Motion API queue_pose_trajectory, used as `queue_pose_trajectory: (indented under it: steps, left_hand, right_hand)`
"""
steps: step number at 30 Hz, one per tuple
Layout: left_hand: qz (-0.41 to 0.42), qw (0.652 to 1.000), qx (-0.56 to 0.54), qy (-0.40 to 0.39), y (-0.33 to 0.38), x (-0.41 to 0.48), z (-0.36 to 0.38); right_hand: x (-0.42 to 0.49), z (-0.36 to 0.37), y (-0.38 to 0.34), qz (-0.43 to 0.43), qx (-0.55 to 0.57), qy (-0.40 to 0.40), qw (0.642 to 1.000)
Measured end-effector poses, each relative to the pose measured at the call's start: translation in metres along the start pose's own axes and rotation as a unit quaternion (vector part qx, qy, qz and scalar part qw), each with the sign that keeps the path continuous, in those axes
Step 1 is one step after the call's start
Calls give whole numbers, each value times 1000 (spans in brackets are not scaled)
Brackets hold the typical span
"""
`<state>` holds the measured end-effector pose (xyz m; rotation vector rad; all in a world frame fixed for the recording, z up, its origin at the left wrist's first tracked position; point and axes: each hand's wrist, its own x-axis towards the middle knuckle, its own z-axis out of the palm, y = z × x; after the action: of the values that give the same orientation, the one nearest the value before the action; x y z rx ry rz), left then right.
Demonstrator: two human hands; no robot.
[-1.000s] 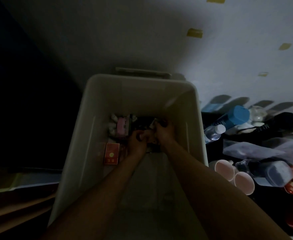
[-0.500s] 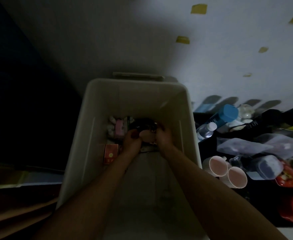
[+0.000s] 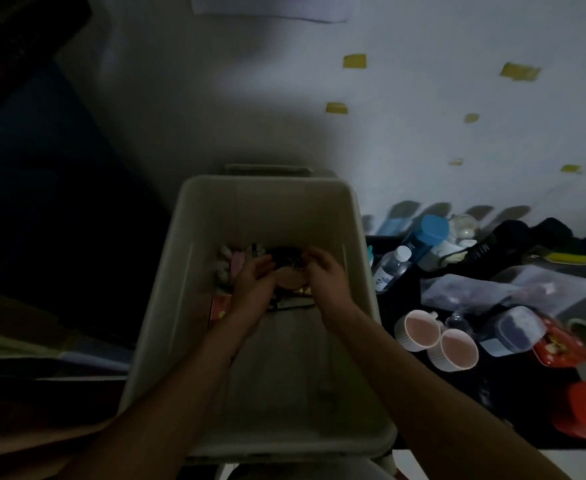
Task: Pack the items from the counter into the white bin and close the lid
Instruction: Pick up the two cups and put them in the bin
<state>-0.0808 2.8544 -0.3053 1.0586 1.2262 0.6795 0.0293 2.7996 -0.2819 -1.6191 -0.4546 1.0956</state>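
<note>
The open white bin [image 3: 180, 271] fills the middle of the dim head view. Both my hands reach down into its far end. My left hand [image 3: 253, 282] and my right hand [image 3: 326, 278] hold between them a round brush [image 3: 289, 275] with dark bristles and a tan wooden back. Under and beside it lie a red box [image 3: 219, 306], a pink packet [image 3: 239, 268] and a dark flat item [image 3: 291, 301]. A lid edge [image 3: 267, 169] shows behind the bin's far rim.
On the dark counter [image 3: 513, 403] to the right stand two pink-lined cups [image 3: 419, 329], a clear water bottle [image 3: 390, 270], a blue-capped bottle [image 3: 423, 233], plastic bags [image 3: 464, 291], a lidded container [image 3: 511, 329] and red items [image 3: 585, 414]. The wall behind carries yellow tape pieces [image 3: 353, 61].
My hands have risen a little from the packed items and spread apart, and the round brush now shows between them. The view has tilted up slightly.
</note>
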Motion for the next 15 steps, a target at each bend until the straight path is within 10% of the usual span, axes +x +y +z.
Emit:
queue_pose_trajectory:
  steps: [15]
  left_hand:
    - [105, 988, -68, -95, 56, -67, 83]
  right_hand:
    - [-75, -120, -34, -115, 109, 24, 987]
